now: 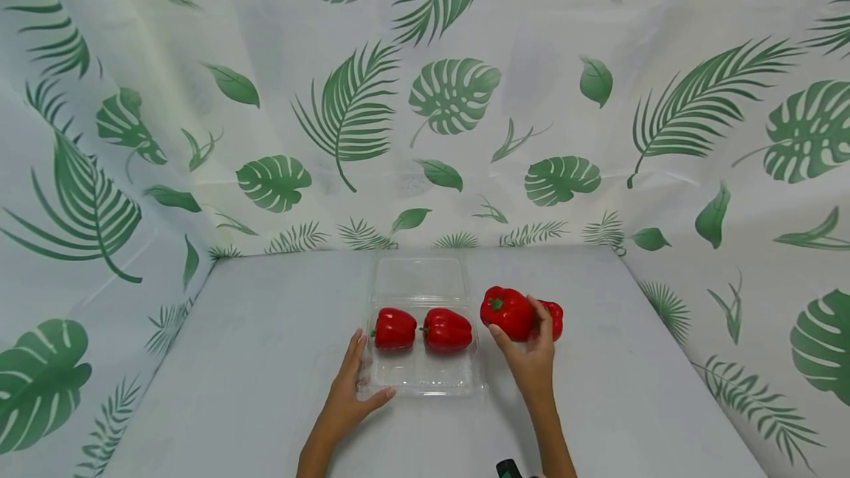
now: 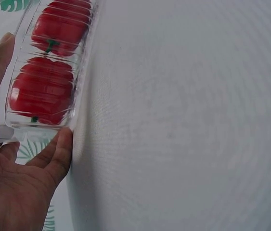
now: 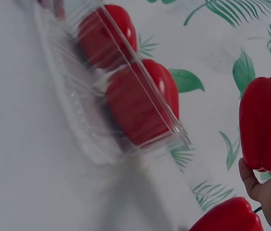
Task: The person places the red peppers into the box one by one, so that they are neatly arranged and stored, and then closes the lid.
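A clear plastic clamshell container (image 1: 425,382) lies with its lid (image 1: 420,277) folded back, away from the person. Two red bell peppers, a left one (image 1: 395,329) and a right one (image 1: 448,330), lie side by side in its far half. My left hand (image 1: 348,393) touches the container's left side, fingers extended and thumb at the near left corner. To the right of the container, my right hand (image 1: 534,360) grips another red bell pepper (image 1: 506,313), its green stem facing left. Partly hidden behind that hand, one more red bell pepper (image 1: 556,320) sits on the table.
The white table (image 1: 265,338) is bounded at the back and sides by a sheet (image 1: 465,190) printed with green leaves. A dark object (image 1: 508,468) pokes in at the bottom edge, by the right forearm.
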A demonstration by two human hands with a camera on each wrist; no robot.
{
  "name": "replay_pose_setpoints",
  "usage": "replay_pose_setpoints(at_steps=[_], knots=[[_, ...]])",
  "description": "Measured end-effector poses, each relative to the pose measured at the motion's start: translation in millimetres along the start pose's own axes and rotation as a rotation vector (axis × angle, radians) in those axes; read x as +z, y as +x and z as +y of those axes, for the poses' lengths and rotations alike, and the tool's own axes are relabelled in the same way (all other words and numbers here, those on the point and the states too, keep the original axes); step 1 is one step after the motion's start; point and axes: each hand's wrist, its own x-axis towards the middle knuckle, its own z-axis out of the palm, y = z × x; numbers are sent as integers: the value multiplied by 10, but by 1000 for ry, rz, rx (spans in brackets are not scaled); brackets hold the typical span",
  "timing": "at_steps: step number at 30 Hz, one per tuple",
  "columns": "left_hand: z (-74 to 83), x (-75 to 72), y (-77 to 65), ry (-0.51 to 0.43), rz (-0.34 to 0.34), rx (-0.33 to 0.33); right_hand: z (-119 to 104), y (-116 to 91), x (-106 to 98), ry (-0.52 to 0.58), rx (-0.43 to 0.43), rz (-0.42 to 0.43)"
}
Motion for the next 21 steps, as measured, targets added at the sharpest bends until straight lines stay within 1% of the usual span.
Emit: replay_pose_setpoints(at_steps=[3,10,15,21], knots=[[3,0,-3,3,-2,-8,-8,-38,41,-17,-9,-42],[5,2,8,7,3,-21,-15,-120,145,-134,-83,-140],[1,4,1,-11,13,-4,-48,-203,271,-200,-134,-196],[-16,4,1,-26,26,34,-68,-343,483,-210,-200,-287]])
